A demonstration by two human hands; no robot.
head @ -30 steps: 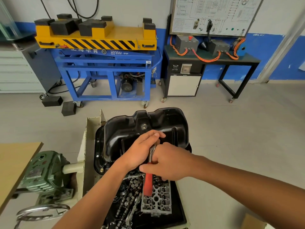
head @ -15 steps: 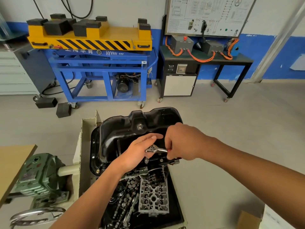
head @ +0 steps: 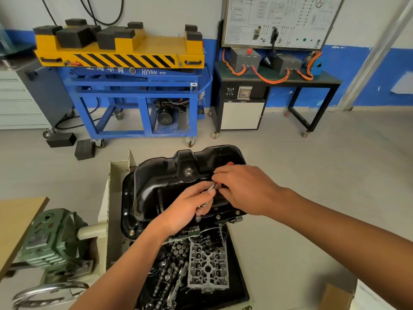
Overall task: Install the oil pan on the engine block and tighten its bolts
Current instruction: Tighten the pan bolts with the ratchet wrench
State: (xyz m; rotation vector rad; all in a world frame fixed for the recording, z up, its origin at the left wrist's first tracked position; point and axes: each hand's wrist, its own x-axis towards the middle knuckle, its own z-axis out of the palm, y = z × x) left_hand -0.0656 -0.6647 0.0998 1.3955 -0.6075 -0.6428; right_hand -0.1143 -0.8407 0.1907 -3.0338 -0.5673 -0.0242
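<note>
**Oil pan sump-up at centre, ratchet gripped by both hands at its near flange**

The black oil pan [head: 169, 189] is seen at the centre of the view, with its flange turned downward and its bulged sump facing up toward the camera. Its long axis runs roughly left to right across the frame, with the right end angled slightly away. What it is seated on is largely hidden beneath it. Bolt heads [head: 237, 212] can be made out along the near flange, and more along the left one.

A ratchet [head: 214, 186] is held over the pan by both hands. The left hand [head: 185, 215] is brought in from below, and its fingers are curled down around the tool's head. Under them a socket [head: 198, 218] is stood upright at the near flange. The right hand [head: 245, 189] is wrapped round the red handle [head: 230, 163], fingers clamped together, so that only a sliver of red is left showing beyond the knuckles. The handle is pointed away from the camera, up across the sump. Whether the socket is seated on a bolt cannot be told.

Just in front of the pan, a black oil filter [head: 211, 239] and an aluminium casting [head: 207, 267] are laid among loose parts in a dark tray [head: 239, 287]. A green gearbox [head: 49, 238] is placed to the left.
</note>
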